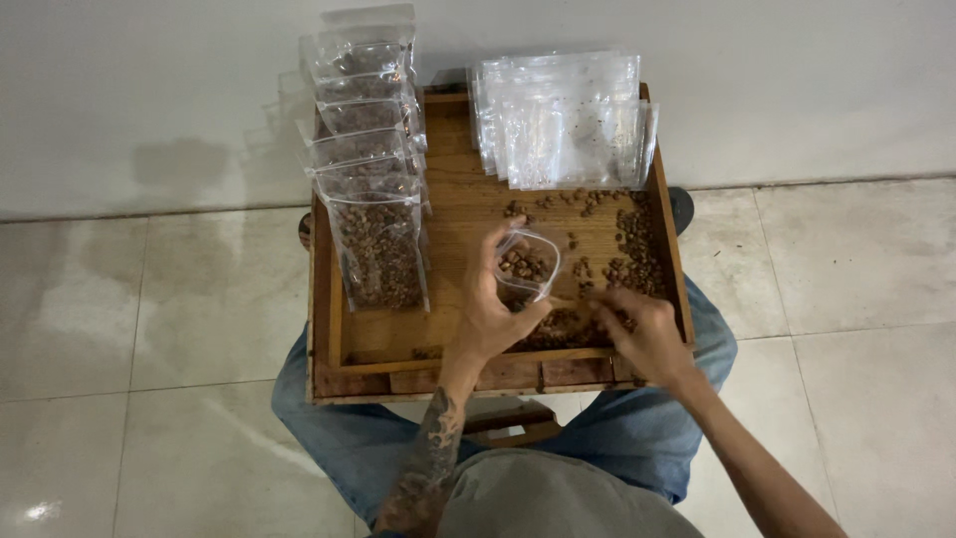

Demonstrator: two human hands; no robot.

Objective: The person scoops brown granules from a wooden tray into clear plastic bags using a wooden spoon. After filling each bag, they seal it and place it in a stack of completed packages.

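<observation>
Your left hand (490, 317) is closed around a small clear bag (526, 267), holding it at its lower part. The bag is transparent, partly filled with brown beans, and its mouth stands open. Its long axis runs away from you, with the open mouth pointing up and to the far side. Your right hand (645, 329) is just beside it, fingers pinched together over the loose beans (632, 261) on the wooden tray (329, 329). Farther on the left lies a row of filled bags (376, 234). At the far right edge rests a stack of empty bags (568, 120).
</observation>
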